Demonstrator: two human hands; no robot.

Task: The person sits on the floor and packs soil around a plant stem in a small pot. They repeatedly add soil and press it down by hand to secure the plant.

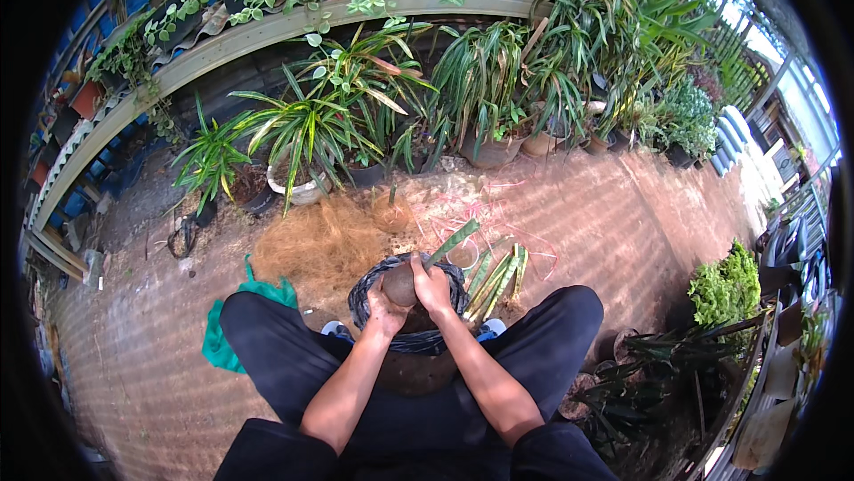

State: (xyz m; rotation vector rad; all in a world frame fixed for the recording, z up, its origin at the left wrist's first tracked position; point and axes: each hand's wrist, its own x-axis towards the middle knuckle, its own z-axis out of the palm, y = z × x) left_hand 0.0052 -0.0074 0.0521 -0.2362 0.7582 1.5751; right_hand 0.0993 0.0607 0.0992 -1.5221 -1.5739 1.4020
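Observation:
Between my hands is a round brown ball of soil [400, 285], with a green snake plant leaf [454, 241] rising from it and leaning to the right. My left hand [385, 307] cups the ball's left and lower side. On the other side my right hand [432, 286] presses against the ball, its fingers at the leaf's base. Both are above a black plastic bag [360, 301] that stands open between my legs with dark soil inside. Cut snake plant leaves [497, 284] lie just right of the bag, near a small round clear container [463, 254].
Loose brown fibre [320, 241] lies beyond the bag, beside another fibre-covered ball [392, 213] with a leaf stub. Tangled pink string [494, 214] is on the ground. A green cloth [223, 341] lies by my left knee. Potted plants [494, 147] line the far side.

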